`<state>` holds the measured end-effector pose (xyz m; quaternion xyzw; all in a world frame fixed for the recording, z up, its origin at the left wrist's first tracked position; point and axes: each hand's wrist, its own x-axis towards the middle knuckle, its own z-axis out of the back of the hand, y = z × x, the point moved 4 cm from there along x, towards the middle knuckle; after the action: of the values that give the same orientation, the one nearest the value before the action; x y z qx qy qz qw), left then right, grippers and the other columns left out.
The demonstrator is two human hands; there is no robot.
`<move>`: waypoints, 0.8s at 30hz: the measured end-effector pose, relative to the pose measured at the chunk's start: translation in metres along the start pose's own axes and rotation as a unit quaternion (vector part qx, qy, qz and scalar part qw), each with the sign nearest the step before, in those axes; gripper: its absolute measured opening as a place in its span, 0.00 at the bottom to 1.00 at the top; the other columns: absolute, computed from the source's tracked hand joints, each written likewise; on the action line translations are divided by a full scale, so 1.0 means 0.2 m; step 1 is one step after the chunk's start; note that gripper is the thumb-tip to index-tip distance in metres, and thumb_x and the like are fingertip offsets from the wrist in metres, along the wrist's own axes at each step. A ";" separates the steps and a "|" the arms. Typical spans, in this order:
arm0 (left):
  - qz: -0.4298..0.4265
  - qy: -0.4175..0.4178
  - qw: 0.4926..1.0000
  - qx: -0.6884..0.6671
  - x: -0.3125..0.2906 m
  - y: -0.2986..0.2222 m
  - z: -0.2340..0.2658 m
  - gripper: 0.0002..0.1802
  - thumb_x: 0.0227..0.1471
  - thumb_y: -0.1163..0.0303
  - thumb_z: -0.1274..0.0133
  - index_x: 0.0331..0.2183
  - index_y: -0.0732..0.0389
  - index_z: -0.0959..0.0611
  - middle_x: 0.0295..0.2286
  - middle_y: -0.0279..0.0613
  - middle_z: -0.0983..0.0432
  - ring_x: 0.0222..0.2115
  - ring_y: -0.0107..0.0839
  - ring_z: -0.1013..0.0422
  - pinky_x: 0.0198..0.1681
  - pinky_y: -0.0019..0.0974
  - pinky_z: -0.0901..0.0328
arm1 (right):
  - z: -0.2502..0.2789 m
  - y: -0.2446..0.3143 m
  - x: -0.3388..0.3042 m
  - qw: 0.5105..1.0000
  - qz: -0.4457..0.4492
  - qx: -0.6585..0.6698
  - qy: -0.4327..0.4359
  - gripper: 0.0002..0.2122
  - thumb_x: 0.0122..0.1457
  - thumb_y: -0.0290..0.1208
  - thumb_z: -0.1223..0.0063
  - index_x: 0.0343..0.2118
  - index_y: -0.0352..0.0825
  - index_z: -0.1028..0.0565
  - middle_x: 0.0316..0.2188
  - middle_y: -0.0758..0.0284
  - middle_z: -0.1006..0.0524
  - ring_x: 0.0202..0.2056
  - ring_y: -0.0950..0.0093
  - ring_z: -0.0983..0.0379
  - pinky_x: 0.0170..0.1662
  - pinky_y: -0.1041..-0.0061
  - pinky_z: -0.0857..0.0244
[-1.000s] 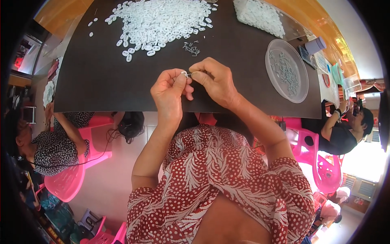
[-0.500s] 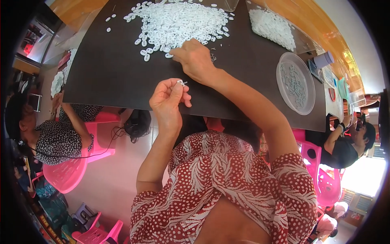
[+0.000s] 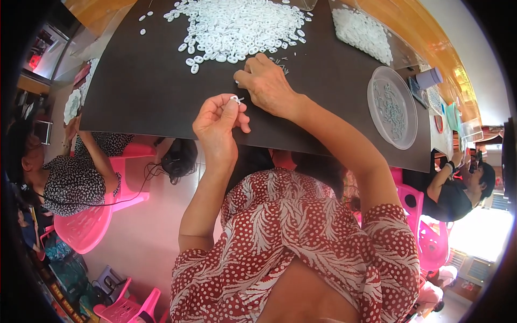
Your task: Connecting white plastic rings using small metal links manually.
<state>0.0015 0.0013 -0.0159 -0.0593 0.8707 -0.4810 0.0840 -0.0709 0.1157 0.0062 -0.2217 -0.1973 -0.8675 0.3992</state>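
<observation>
Between the thumb and fingers of my left hand [image 3: 218, 121] is a small white oval piece [image 3: 235, 99] with a thin grey pin sticking out of it. Just beyond it, above the dark table [image 3: 145, 97], my right hand [image 3: 267, 89] has its fingertips closed; a bit of white shows at their tips, mostly covered. At the far side lies a heap of white two-holed oval pieces [image 3: 231, 27]. Several thin grey pins [image 3: 281, 64] lie beside my right hand, between it and the heap.
A round clear dish [image 3: 408, 134] of grey pins stands on the right, near a lilac cup [image 3: 429, 78]. Behind it is a clear box [image 3: 406, 59] of white pieces. Other people sit at left [image 3: 75, 185] and right [image 3: 458, 194], with pink chairs [image 3: 81, 231] around.
My right hand has drawn back from the edge of the heap toward my left hand, with a white piece at its fingertips. My left hand has risen slightly, still pinching its piece.
</observation>
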 end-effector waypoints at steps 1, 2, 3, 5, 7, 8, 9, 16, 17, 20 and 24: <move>0.001 -0.001 1.000 0.001 0.00 0.00 0.00 0.06 0.53 0.76 0.50 0.32 0.70 0.25 0.24 0.44 0.26 0.17 0.26 0.32 0.18 0.27 0.36 | 0.01 0.00 -0.01 1.000 -0.011 0.006 0.012 0.06 0.38 0.20 0.50 0.23 0.33 0.26 0.23 0.59 0.32 0.30 0.62 0.36 0.33 0.66 0.39; 0.002 -0.002 1.000 0.002 0.00 0.00 -0.01 0.06 0.53 0.76 0.50 0.32 0.70 0.25 0.24 0.44 0.26 0.17 0.26 0.32 0.18 0.27 0.36 | 0.02 0.00 -0.02 0.999 -0.023 0.012 0.025 0.07 0.38 0.19 0.50 0.24 0.33 0.27 0.24 0.59 0.32 0.30 0.62 0.36 0.33 0.66 0.39; 0.002 -0.002 1.000 0.003 -0.01 0.00 -0.01 0.06 0.53 0.76 0.50 0.32 0.70 0.25 0.24 0.44 0.26 0.17 0.26 0.32 0.18 0.27 0.36 | 0.03 0.01 -0.03 0.999 -0.023 0.012 0.024 0.07 0.38 0.19 0.50 0.24 0.33 0.27 0.24 0.59 0.32 0.30 0.62 0.36 0.33 0.66 0.39; 0.001 -0.003 1.000 0.003 -0.01 0.00 -0.02 0.06 0.53 0.76 0.50 0.32 0.70 0.25 0.23 0.44 0.26 0.17 0.26 0.32 0.18 0.27 0.36 | 0.06 0.02 -0.04 0.999 -0.024 -0.003 0.024 0.07 0.40 0.20 0.50 0.26 0.33 0.26 0.23 0.60 0.32 0.30 0.62 0.36 0.32 0.65 0.39; 0.001 -0.001 1.000 0.004 -0.02 0.00 -0.02 0.06 0.52 0.76 0.50 0.32 0.70 0.25 0.23 0.44 0.26 0.17 0.26 0.32 0.18 0.27 0.36 | 0.09 0.02 -0.06 0.998 -0.060 0.034 -0.007 0.07 0.42 0.20 0.49 0.27 0.32 0.25 0.22 0.61 0.30 0.29 0.65 0.34 0.31 0.67 0.38; 0.001 0.000 1.000 0.004 -0.02 0.00 -0.03 0.06 0.52 0.76 0.50 0.32 0.70 0.25 0.23 0.44 0.26 0.17 0.26 0.32 0.18 0.27 0.36 | 0.11 0.01 -0.08 0.992 -0.096 0.069 -0.037 0.07 0.45 0.20 0.49 0.29 0.31 0.24 0.22 0.62 0.29 0.28 0.69 0.32 0.30 0.69 0.37; 0.001 0.000 1.000 0.004 -0.02 0.00 -0.03 0.06 0.52 0.76 0.50 0.32 0.70 0.25 0.23 0.44 0.26 0.17 0.26 0.32 0.18 0.27 0.36 | 0.13 0.02 -0.09 0.992 -0.095 0.069 -0.037 0.07 0.45 0.20 0.49 0.29 0.31 0.24 0.22 0.62 0.29 0.28 0.69 0.32 0.30 0.69 0.37; 0.008 0.011 1.000 -0.011 -0.04 0.00 -0.06 0.06 0.52 0.77 0.50 0.33 0.70 0.25 0.24 0.45 0.26 0.17 0.26 0.32 0.17 0.27 0.36 | 0.19 0.01 -0.19 0.799 -0.372 0.471 0.046 0.09 0.55 0.24 0.50 0.37 0.30 0.23 0.26 0.71 0.24 0.28 0.84 0.32 0.29 0.84 0.38; 0.005 0.016 1.000 -0.014 -0.04 0.00 -0.07 0.06 0.52 0.77 0.50 0.33 0.70 0.25 0.24 0.45 0.26 0.17 0.26 0.32 0.17 0.27 0.36 | 0.19 0.02 -0.20 0.786 -0.362 0.500 0.049 0.08 0.55 0.25 0.50 0.36 0.30 0.23 0.26 0.70 0.24 0.28 0.84 0.32 0.29 0.85 0.38; 0.010 0.020 1.000 -0.010 -0.05 0.00 -0.09 0.05 0.53 0.77 0.50 0.32 0.70 0.25 0.23 0.44 0.26 0.17 0.25 0.32 0.17 0.27 0.36 | 0.19 0.01 -0.23 0.784 -0.372 0.496 0.014 0.08 0.55 0.26 0.49 0.35 0.30 0.23 0.25 0.70 0.24 0.27 0.85 0.32 0.29 0.86 0.38; 0.012 0.022 1.000 -0.010 -0.06 0.01 -0.10 0.07 0.53 0.77 0.51 0.34 0.70 0.25 0.23 0.44 0.26 0.17 0.25 0.32 0.17 0.27 0.36 | 0.20 0.03 -0.25 0.756 -0.382 0.531 -0.025 0.07 0.53 0.27 0.47 0.33 0.30 0.23 0.23 0.70 0.24 0.24 0.86 0.33 0.25 0.86 0.40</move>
<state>0.0098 0.0216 -0.0066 -0.0393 0.8775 -0.4728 0.0697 -0.0279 0.1628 0.0142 0.0982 -0.7043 -0.6982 0.0828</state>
